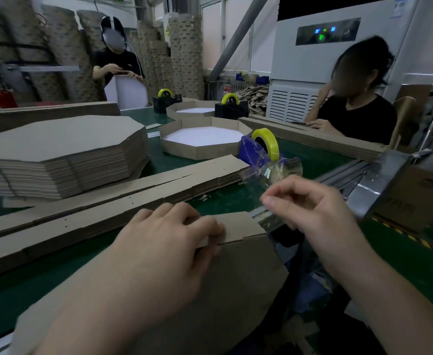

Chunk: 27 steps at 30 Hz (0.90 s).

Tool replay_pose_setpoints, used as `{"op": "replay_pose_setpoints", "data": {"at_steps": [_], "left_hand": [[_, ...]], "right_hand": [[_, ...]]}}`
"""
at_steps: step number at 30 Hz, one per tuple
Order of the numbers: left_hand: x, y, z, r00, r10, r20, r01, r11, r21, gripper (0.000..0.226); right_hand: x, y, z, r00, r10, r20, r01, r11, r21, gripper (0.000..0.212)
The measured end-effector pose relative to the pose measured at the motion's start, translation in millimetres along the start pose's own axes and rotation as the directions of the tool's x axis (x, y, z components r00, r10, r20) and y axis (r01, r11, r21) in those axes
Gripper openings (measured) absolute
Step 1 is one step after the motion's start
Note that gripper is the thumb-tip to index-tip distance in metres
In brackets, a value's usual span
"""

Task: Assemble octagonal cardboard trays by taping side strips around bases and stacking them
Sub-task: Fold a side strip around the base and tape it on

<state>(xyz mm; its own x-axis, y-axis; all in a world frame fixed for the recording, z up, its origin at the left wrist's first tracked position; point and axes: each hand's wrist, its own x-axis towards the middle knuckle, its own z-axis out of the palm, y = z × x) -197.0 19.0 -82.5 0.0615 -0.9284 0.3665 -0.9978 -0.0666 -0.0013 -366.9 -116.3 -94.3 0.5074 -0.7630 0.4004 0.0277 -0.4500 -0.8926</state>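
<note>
The green bench (320,160) carries the whole job. On its left sits a tall stack of octagonal bases (64,149), still bare. Beside it, long piles of flat side strips (102,203) run across the bench toward the person. Both piles are deep, so most of the work looks still to do.

Nearest the camera, one cardboard base (218,290) lies tilted at the bench's front edge, brown side up. The end of a side strip (238,224) stands along its far edge. No tape shows on this joint yet, so I judge this tray to be at its first fixing, with the rest of its sides still to wrap.

Beyond the strips rests a finished tray (200,139), walls up around a white floor. A second tray (192,110) sits further back, apart from the first rather than stacked on it.

A blue tape dispenser (259,149) with a yellow roll stands just right of the nearer tray.

The left hand (169,237) has its fingers curled over the strip's end, holding it against the base. The right hand (310,201) hovers between the dispenser and the joint. Its thumb and forefinger are pinched on a length of clear tape (269,172), which is crumpled, blurred and runs back to the dispenser. I cannot tell whether it is cut free.
</note>
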Motion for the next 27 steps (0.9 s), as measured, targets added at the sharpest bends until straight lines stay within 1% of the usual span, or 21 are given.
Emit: {"op": "replay_pose_setpoints", "data": {"at_steps": [1, 3, 5, 6, 8, 12, 17, 19, 21, 24, 27], "left_hand": [[1, 1, -1, 1.000, -0.004, 0.010, 0.004, 1.000, -0.027, 0.027], [0, 2, -4, 1.000, -0.006, -0.019, 0.005, 0.998, -0.055, 0.013], [-3, -1, -2, 0.999, -0.011, -0.036, 0.009, 0.999, -0.051, 0.016], [-4, -2, -2, 1.000, -0.007, -0.028, 0.005, 0.999, -0.052, 0.018], [-5, -1, -3, 1.000, 0.003, 0.006, -0.002, 0.998, -0.069, 0.026], [-8, -2, -2, 1.000, 0.028, -0.012, -0.029, 0.996, -0.084, 0.029], [-8, -1, -2, 0.999, 0.031, -0.008, -0.031, 0.995, -0.097, 0.029], [-8, 0, -5, 1.000, 0.016, -0.001, -0.016, 0.994, -0.107, 0.026], [-9, 0, -6, 0.999, 0.033, 0.011, -0.032, 0.996, -0.087, 0.026], [-11, -2, -8, 0.997, 0.035, 0.075, -0.031, 0.998, -0.052, 0.035], [-10, -2, -11, 0.992, -0.018, 0.128, 0.030, 0.995, -0.093, 0.045]], "right_hand": [[-14, -6, 11, 0.999, 0.043, 0.019, -0.045, 0.992, 0.119, 0.008], [-35, -9, 35, 0.975, 0.207, 0.075, -0.220, 0.915, 0.338, 0.010], [-47, -3, 56, 0.927, 0.359, 0.107, -0.366, 0.812, 0.455, 0.021], [-50, -1, 63, 0.905, 0.412, 0.104, -0.407, 0.771, 0.491, 0.021], [-51, 2, 73, 0.874, 0.481, 0.072, -0.439, 0.718, 0.541, 0.022], [-51, 3, 77, 0.847, 0.531, 0.022, -0.454, 0.700, 0.551, 0.026], [-51, 3, 74, 0.830, 0.556, 0.054, -0.496, 0.689, 0.528, 0.027], [-51, 4, 72, 0.830, 0.553, 0.075, -0.509, 0.694, 0.509, 0.029], [-51, 6, 70, 0.828, 0.551, 0.102, -0.524, 0.698, 0.489, 0.030], [-52, 9, 65, 0.819, 0.545, 0.180, -0.562, 0.697, 0.446, 0.031], [-53, 11, 60, 0.806, 0.530, 0.265, -0.591, 0.689, 0.419, 0.031]]}}
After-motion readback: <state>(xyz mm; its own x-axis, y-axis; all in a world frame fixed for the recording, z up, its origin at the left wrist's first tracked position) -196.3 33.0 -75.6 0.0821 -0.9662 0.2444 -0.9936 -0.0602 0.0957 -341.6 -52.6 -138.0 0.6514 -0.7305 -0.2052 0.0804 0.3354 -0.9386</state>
